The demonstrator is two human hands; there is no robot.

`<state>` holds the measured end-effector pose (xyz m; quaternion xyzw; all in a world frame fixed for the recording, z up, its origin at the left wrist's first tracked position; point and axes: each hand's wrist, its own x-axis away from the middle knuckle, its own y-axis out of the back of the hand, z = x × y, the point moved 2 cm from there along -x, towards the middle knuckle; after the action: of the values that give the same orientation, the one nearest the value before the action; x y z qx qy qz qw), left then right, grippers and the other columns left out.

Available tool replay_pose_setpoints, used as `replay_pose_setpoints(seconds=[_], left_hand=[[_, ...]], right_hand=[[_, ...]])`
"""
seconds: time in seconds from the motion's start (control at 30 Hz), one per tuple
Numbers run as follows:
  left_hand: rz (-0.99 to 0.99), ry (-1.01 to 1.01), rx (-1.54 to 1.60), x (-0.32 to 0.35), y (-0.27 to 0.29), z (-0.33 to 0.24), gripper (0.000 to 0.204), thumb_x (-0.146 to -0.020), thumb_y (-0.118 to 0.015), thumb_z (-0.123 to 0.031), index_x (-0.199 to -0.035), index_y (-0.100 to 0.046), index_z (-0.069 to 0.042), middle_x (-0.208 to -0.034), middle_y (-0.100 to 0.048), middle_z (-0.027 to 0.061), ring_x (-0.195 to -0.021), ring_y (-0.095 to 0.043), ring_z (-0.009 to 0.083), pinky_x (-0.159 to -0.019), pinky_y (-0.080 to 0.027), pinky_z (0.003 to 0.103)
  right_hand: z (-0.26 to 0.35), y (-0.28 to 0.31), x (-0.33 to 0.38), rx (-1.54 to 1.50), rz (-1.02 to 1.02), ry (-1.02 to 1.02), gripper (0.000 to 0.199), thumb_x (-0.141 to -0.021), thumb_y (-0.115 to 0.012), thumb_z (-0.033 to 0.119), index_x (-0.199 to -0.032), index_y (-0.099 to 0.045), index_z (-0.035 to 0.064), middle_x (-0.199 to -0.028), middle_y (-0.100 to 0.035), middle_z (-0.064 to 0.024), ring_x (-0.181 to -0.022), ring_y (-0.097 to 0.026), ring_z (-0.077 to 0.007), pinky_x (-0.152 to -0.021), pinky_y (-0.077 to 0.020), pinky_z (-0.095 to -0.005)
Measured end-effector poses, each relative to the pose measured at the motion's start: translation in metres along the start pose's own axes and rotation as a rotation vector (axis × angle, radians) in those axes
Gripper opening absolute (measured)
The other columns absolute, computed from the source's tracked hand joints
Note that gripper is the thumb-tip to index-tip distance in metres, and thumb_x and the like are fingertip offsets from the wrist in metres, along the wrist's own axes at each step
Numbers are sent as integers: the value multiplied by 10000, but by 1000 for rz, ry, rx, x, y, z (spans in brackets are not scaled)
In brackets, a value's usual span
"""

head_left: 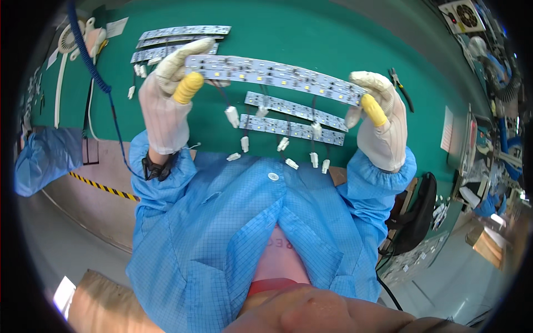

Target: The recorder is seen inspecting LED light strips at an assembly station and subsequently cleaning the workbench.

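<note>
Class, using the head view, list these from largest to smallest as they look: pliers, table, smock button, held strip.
1. Table
2. Held strip, perhaps enlarged by being lifted nearer the camera
3. Pliers
4. Smock button

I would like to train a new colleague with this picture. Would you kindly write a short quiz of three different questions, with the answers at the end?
1. True or false: the left hand and the right hand hold the same circuit board by its two ends.

2. Where do the pliers lie on the green table?
a) Between the two hands
b) To the left of the left hand
c) To the right of the right hand

3. Fill in the colour: each white glove has a ____ finger cover over one digit.

Key: 1. True; 2. c; 3. yellow
</note>
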<state>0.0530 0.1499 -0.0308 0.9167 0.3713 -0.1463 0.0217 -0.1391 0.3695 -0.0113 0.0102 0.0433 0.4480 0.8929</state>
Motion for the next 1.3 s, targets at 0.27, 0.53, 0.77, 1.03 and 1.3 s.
replay_pose_setpoints(seconds=[0.27, 0.53, 0.77, 1.03, 1.3], left_hand=[[174, -142, 57, 8, -10, -8, 501, -867, -620, -327, -1156, -527, 72, -1013, -633, 195, -756, -648, 204, -705, -545, 299], [129, -311, -1074, 6, 16, 24, 368, -669, -635, 62, -1022, -604, -37, -911, -639, 103, -763, -594, 268, -741, -470, 362], [54, -149, -724, -10, 15, 32, 401, -668, -522, 86, -1035, -617, -45, -861, -622, 161, -728, -583, 306, -679, -463, 349], [-76, -39, -646, -3, 11, 23, 223, -911, -548, -129, -1087, -616, -12, -968, -648, 88, -803, -597, 172, -720, -460, 267], [58, 34, -459, -2, 4, 8, 502, -984, -337, -398, -1084, -599, 17, -714, -693, 59, -741, -627, 158, -748, -468, 278]], right_hand=[[-14, 2, -10, 146, -24, -40, 396, -934, -516, 353, -1129, -559, 10, -733, -570, -35, -603, -540, -97, -554, -418, -208], [-13, 12, -3, -73, -55, -131, 380, -955, -470, 374, -982, -554, 3, -639, -600, -68, -521, -568, -129, -515, -459, -231], [5, 1, 8, 5, 86, -42, 308, -809, -584, 286, -943, -537, 13, -639, -584, -54, -507, -567, -126, -464, -441, -231], [2, 2, 5, -11, 28, -51, 418, -910, -540, 414, -929, -545, -3, -619, -572, -53, -474, -549, -118, -430, -442, -217], [-18, 5, 2, -345, 101, -240, 327, -960, -467, 301, -874, -530, -8, -540, -531, -54, -398, -490, -117, -364, -377, -213]])
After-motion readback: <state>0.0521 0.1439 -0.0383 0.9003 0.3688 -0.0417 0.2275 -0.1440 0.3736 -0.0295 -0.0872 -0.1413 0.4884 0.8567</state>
